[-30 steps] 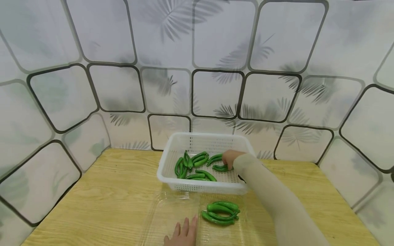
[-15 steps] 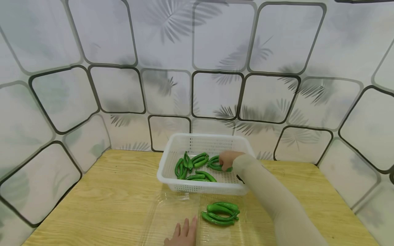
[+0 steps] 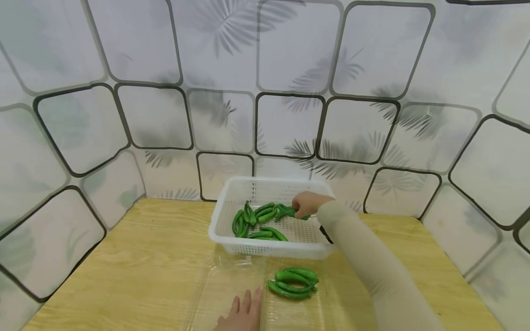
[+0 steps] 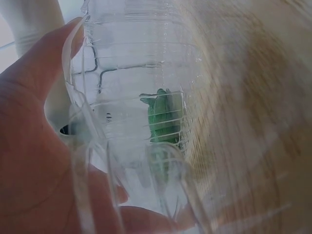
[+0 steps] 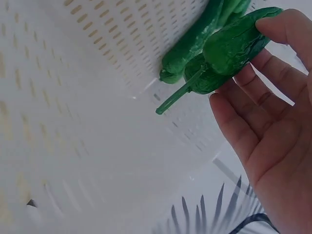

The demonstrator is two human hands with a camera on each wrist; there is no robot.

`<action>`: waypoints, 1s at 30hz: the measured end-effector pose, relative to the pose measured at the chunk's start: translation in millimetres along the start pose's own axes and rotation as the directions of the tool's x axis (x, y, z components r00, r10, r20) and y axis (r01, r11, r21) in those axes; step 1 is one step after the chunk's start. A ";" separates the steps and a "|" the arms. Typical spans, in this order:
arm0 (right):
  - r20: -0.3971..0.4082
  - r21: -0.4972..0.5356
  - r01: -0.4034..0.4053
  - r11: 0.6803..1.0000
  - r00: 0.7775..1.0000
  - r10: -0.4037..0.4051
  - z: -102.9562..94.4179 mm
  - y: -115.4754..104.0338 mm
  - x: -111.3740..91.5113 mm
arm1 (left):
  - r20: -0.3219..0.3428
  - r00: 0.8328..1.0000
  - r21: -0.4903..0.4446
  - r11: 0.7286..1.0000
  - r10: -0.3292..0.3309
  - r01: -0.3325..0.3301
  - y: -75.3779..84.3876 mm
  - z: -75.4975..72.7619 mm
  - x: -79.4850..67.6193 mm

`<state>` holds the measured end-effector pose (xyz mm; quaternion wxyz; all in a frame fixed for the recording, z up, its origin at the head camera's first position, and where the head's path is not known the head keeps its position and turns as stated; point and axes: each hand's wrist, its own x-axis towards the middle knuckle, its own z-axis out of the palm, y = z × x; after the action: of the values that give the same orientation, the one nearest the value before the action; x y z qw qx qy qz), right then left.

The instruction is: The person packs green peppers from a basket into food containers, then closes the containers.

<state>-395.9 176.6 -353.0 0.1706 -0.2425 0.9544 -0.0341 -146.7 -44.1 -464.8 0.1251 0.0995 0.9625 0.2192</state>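
My right hand (image 3: 308,203) pinches green chili peppers (image 5: 236,46) between thumb and fingers inside the white plastic basket (image 3: 265,248). In the right wrist view, at least two overlap in its hold, one stem pointing out from them. More green chili peppers (image 3: 243,224) lie to the left in the basket. My left hand (image 3: 242,315) rests with extended fingers on the left half of a clear plastic clamshell box (image 3: 225,280). From the left wrist, its thumb (image 4: 53,46) touches the clear wall. Several green chili peppers (image 3: 295,293) lie in the box's right half.
The wood-grain table (image 3: 136,257) extends to both sides of the box and basket. Patterned wall covering (image 3: 290,124) rises right behind the basket and along both sides. The basket's front rim stands just beyond the clear box.
My right hand has gathered the peppers in the basket's right part together, then moved slightly up and back with them. The left hand has stayed on the clear box.
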 end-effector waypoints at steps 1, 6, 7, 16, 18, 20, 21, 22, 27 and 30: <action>0.000 0.002 0.010 1.000 1.000 -0.010 -2.9 -0.7 -2.3 | 0.007 1.000 -0.004 1.000 0.007 -0.007 0.5 -3.0 -0.9; -0.012 0.000 0.058 0.998 0.998 -0.058 -14.3 -5.0 -11.4 | 0.055 0.998 0.003 1.000 0.026 -0.026 1.4 -13.8 -5.0; -0.015 0.001 0.065 0.998 0.998 -0.065 -15.9 -5.5 -12.8 | 0.062 0.998 0.003 1.000 0.028 -0.028 1.5 -15.1 -5.6; -0.028 -0.002 0.086 0.996 0.996 -0.086 -22.3 -9.5 -20.9 | 0.070 0.997 0.003 0.999 0.033 -0.034 2.3 -18.6 -8.8; -0.030 0.003 0.097 0.995 0.995 -0.097 -23.8 -11.3 -22.2 | 0.076 0.997 0.011 0.999 0.030 -0.031 2.6 -20.1 -9.1; -0.035 0.004 0.100 0.995 0.994 -0.099 -25.6 -13.5 -24.2 | 0.089 0.996 0.017 0.999 0.028 -0.030 3.0 -22.2 -9.1; -0.038 0.002 0.100 0.995 0.994 -0.099 -26.2 -14.7 -25.5 | 0.094 0.995 0.020 0.999 0.028 -0.030 3.2 -22.9 -9.2; -0.041 0.001 0.101 0.995 0.994 -0.101 -26.6 -16.0 -26.9 | 0.098 0.995 0.019 0.999 0.029 -0.031 3.4 -23.9 -9.5; -0.025 0.017 0.106 0.994 0.994 -0.105 -25.2 -22.5 -35.0 | 0.084 0.996 0.001 0.999 0.039 -0.039 3.8 -22.4 -13.1; -0.021 0.026 0.116 0.993 0.993 -0.115 -22.5 -26.6 -39.3 | 0.073 0.997 0.001 0.999 0.039 -0.039 3.3 -19.9 -14.3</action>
<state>-359.2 171.5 -315.8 0.1620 -0.2946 0.9399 -0.0592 -138.3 -52.6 -443.1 0.1558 0.1263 0.9554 0.2168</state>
